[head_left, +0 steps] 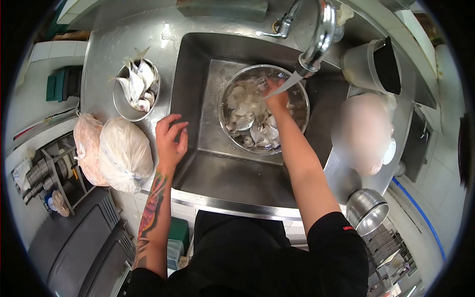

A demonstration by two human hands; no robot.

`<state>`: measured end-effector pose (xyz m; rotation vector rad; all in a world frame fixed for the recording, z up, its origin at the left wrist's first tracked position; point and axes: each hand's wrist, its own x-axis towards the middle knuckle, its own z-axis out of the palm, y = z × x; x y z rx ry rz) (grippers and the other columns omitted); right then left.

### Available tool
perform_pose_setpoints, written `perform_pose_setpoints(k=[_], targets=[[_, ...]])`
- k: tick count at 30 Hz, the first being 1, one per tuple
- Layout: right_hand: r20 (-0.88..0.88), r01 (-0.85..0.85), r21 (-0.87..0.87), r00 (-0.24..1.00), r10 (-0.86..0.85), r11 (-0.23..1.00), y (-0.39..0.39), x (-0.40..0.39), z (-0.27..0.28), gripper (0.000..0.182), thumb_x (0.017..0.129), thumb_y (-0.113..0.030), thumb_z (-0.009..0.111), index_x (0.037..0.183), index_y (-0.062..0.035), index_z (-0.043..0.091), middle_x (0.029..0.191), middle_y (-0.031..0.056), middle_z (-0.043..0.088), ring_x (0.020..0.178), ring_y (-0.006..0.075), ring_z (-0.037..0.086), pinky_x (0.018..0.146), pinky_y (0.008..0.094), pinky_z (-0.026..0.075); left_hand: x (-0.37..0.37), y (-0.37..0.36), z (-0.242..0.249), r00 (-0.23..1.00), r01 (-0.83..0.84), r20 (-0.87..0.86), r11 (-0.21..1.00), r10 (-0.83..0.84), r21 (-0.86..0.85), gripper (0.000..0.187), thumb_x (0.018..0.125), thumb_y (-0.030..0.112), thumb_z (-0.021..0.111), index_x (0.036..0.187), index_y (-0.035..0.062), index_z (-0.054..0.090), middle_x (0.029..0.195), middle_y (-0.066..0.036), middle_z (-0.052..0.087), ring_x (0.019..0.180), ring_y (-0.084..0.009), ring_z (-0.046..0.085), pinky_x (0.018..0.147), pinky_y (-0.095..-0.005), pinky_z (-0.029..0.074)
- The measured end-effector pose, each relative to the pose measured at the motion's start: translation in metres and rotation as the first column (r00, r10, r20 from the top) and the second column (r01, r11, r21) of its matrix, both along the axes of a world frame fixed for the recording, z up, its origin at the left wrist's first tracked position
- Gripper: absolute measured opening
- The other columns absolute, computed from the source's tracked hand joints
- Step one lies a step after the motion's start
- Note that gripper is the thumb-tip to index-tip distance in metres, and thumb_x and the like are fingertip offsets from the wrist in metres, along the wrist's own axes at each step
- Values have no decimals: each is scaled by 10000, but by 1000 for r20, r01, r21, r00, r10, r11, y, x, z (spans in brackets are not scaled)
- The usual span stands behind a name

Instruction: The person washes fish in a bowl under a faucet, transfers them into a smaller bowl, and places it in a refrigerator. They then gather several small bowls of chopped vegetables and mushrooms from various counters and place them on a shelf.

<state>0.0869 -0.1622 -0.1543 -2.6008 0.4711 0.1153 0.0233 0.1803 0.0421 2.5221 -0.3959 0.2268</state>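
Observation:
A round metal bowl (221, 115) sits in the sink (232, 180), filled with water and several small silvery fish (245, 122). My right hand (277, 96) reaches into the bowl's far right side, beneath the running faucet (310, 60). Water and splashes blur its fingers, so whether it grips a fish is not visible. Over the sink's left rim hovers my left hand (171, 140), its fingers apart and nothing in them. Beyond it, on the steel counter, stands a smaller metal bowl (118, 101) holding several whole fish (140, 79), tails upward.
Two filled plastic bags (126, 154) (90, 148) lie on the counter at left. To the right are a white bucket (363, 69) with a dark inside, a blurred pale bulk (363, 131) and stacked metal bowls (367, 210). A lever tap (282, 28) stands behind the sink.

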Motion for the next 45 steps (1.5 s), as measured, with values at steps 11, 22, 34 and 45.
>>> perform_pose_setpoints(k=[11,22,34,45], targets=[[-74,-50,21,996,52,999,-46,-45,-32,311,782,-172,680,1089,-143,726,1147,107,651,1080,289,594,909,440,481,2,3,0,1000,-5,-9,997,5,-76,203,735,-3,655,918,71,704,1112,-91,640,1024,-289,588,885,-394,458],[-121,322,741,927,-355,590,-56,-104,-4,247,903,-155,684,1120,-37,674,964,32,710,821,114,634,735,256,487,-33,-83,-64,894,199,-354,951,-275,-235,317,769,-9,636,1078,46,680,1050,-146,663,1031,-345,620,912,-427,505],[-42,204,582,974,-222,787,6,-177,38,353,900,-77,650,1249,-48,607,1137,110,677,995,191,662,867,315,516,-27,-114,-184,803,426,-509,896,-311,125,233,744,95,704,974,60,722,899,-125,665,909,-330,650,804,-417,524],[-139,51,957,945,296,287,12,-119,66,391,864,-74,737,1231,-8,620,1132,55,674,954,127,663,841,275,523,39,-78,-106,267,13,-819,851,-509,-525,282,888,204,712,1093,10,707,951,-53,703,902,-129,638,793,-299,496]])
